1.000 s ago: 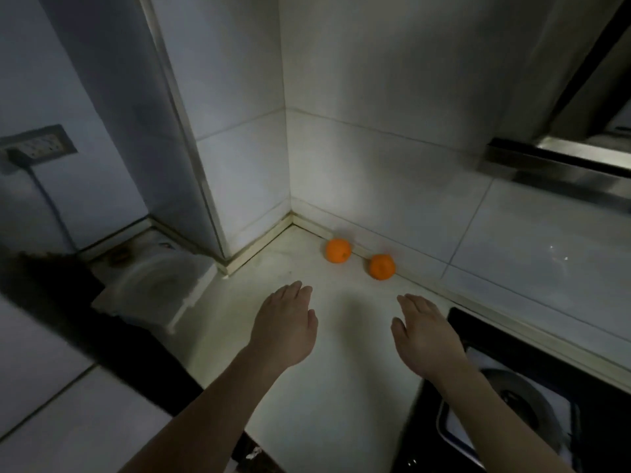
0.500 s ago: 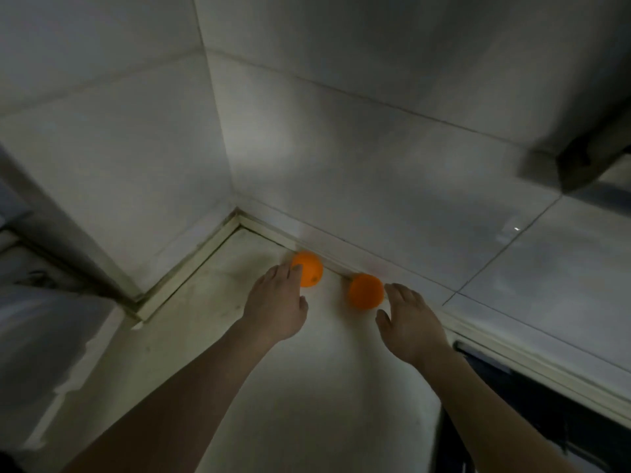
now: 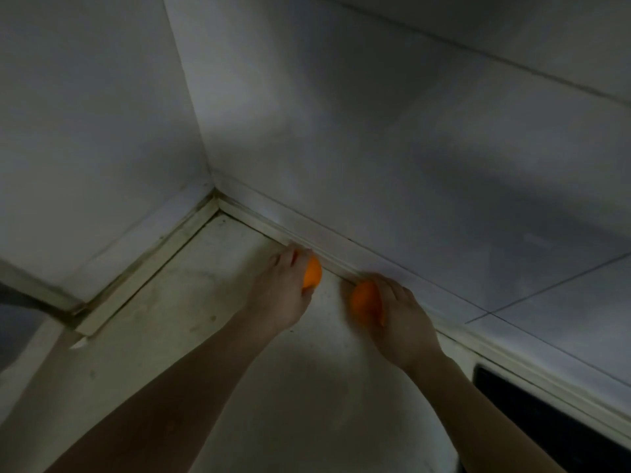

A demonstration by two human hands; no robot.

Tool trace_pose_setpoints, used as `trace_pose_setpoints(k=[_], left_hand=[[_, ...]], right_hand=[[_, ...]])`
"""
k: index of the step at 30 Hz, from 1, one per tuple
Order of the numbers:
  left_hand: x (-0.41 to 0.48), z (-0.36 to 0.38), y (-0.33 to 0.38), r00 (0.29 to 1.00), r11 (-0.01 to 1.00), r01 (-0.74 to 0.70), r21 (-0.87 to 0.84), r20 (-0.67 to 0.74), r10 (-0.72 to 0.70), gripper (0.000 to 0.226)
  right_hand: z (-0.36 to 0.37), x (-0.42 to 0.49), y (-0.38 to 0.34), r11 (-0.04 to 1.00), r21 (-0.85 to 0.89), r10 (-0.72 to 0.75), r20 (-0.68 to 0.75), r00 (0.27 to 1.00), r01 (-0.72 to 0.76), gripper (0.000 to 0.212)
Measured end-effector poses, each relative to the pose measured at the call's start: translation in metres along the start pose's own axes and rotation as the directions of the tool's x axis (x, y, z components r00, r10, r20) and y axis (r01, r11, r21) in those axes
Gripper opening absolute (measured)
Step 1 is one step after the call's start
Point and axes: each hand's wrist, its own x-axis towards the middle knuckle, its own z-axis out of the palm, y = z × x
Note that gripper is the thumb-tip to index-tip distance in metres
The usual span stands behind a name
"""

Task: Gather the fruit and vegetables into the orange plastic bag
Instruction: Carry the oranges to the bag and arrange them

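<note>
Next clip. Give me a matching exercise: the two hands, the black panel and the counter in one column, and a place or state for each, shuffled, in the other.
1. left hand
2. right hand
3. black panel
4. counter

a. pale, beneath both hands
b. grips the orange nearer the wall corner
c. dark, at the lower right
d. grips the orange farther from the wall corner

Pairs: 1-b, 2-d, 3-c, 4-a
</note>
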Motion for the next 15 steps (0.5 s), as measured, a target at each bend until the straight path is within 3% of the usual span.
trace_pose_setpoints(k=[11,15], left_hand=[[-0.028,-0.027,0.013,0.999,0.997,0.018,-0.07,-0.05,-0.021,0.064],[-0.061,-0.052,0.031,0.997,0.993,0.015,-0.115,-0.078,-0.024,0.065]], right_hand=[[-0.007,-0.017,-0.024,0.999,0.03,-0.026,-0.084,0.996,0.028,0.051],[-0.03,-0.046,-0.041,0.998,0.049,-0.029,-0.142,0.989,0.036,0.054]])
